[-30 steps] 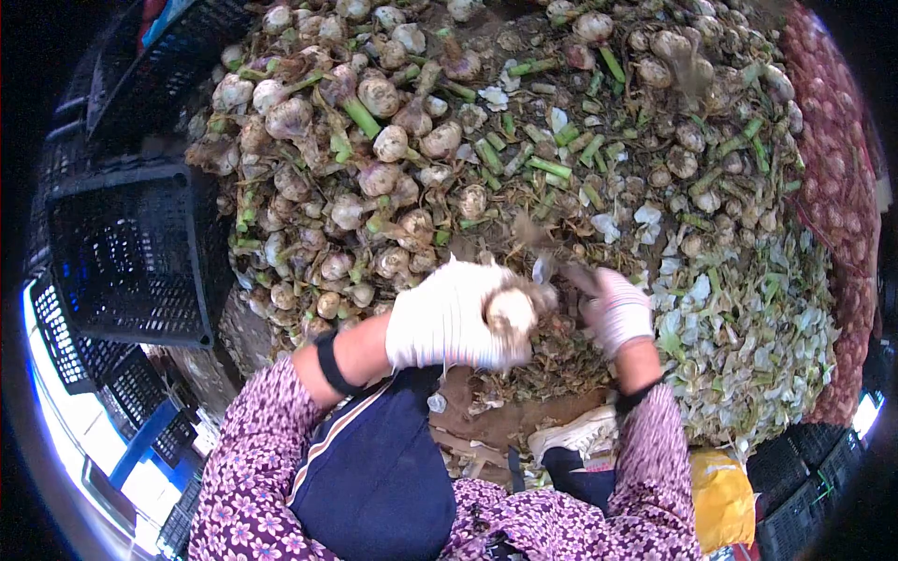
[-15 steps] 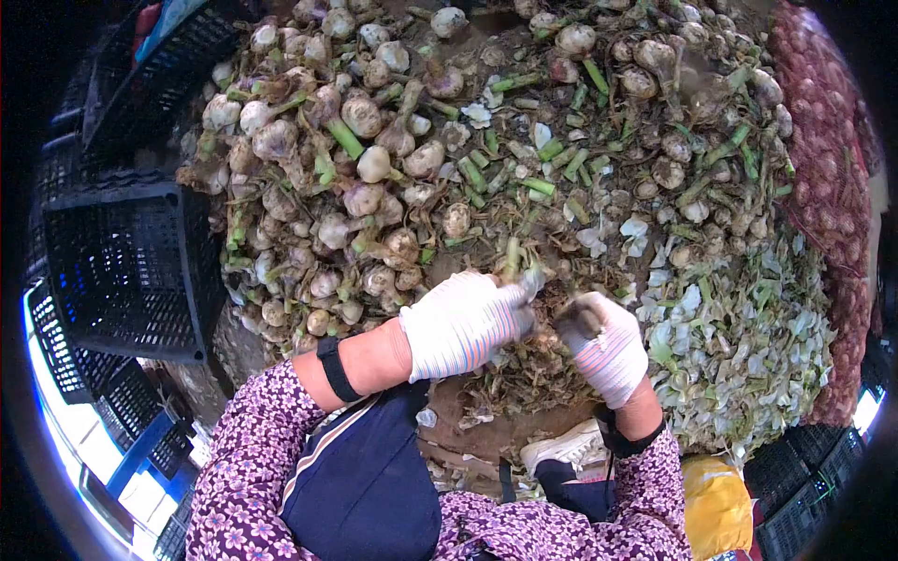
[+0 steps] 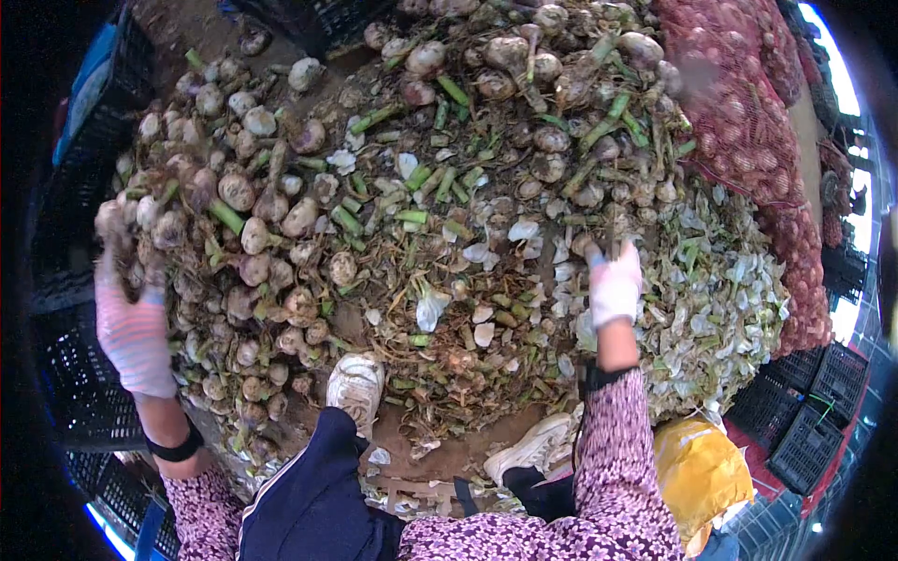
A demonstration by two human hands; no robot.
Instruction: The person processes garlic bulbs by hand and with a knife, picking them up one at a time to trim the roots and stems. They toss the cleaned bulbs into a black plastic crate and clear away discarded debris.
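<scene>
My left hand [image 3: 134, 332], in a striped white glove, reaches to the left edge of a heap of garlic bulbs [image 3: 299, 217]. Its soiled fingers are blurred against a bulb [image 3: 112, 221], and whether they grip it I cannot make out. On the other side, my right hand [image 3: 615, 285], gloved too, has its dirty fingers apart above the border between loose garlic and a bank of pale peeled skins [image 3: 692, 309]. Nothing shows in its grasp. Between the hands lie cut green stalks [image 3: 346, 221], dry scraps and a pale green-white stalk piece [image 3: 430, 309].
Red mesh sacks of garlic [image 3: 739, 122] line the right side. Black plastic crates [image 3: 79, 374] stand at the left, and more crates [image 3: 806, 447] at the lower right. A yellow bag [image 3: 702, 477] lies by my right arm. My white shoes [image 3: 355, 388] border the scraps.
My hands were close together over the scraps; now they are wide apart, the left at the heap's left edge. The view has shifted. The stalk in my left hand no longer shows there.
</scene>
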